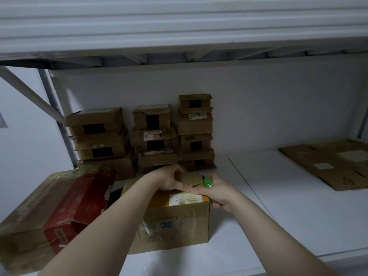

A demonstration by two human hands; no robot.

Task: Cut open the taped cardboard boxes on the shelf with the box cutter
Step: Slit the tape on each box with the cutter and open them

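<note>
While the small box (190,178) is held by the left hand (166,180), its fingers (184,187) could be nicked by the right hand's (218,193) gripped box cutter (206,183).

2 arms fwd; L hand (169,180) grips small box (189,178), R hand (218,193) grips cutter (207,183).
</note>
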